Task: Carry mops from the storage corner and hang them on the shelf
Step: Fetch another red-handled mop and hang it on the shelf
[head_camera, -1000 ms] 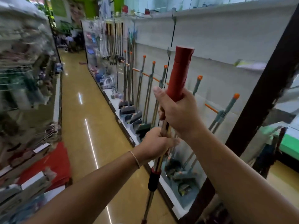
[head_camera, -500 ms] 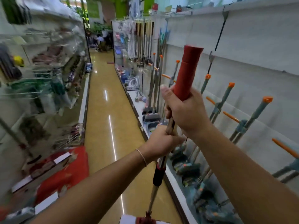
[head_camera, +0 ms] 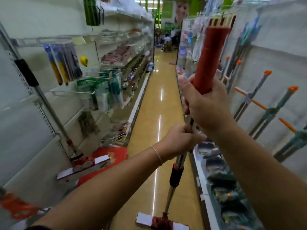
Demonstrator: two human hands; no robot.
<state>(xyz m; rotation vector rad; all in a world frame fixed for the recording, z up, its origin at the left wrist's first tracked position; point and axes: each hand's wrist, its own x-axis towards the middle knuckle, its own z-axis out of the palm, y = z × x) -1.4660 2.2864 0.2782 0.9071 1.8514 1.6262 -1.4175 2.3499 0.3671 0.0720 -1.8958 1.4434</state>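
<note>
Head view: the camera has swung left since the earlier frames, so the aisle floor (head_camera: 154,100) now runs straight ahead, where before the right-hand wall filled most of the picture. The grip on the mop (head_camera: 180,165) has not changed. The right hand (head_camera: 206,105) holds the base of the red foam grip (head_camera: 210,58), fingers clenched round it. The left hand (head_camera: 178,141), a thin bracelet (head_camera: 157,154) on its wrist, grasps the metal pole just below, fingers curled round the shaft. The mop stands nearly upright in mid-aisle, and its flat white and red head (head_camera: 159,222), which only crept into the bottom edge half a second ago, now shows fully, low over the floor; whether it touches cannot be told.

A second mop (head_camera: 49,112) has come into sight on the left, leaning against the left shelving (head_camera: 20,113) with its head on the floor beside a red mat (head_camera: 113,155). Wire baskets (head_camera: 103,75) on that shelving carry packaged goods too blurred to name. On the right, the shelf (head_camera: 280,52) holds a row of teal and orange handled mops (head_camera: 265,113), hung slanting from orange pegs, their heads down on the base ledge.
</note>
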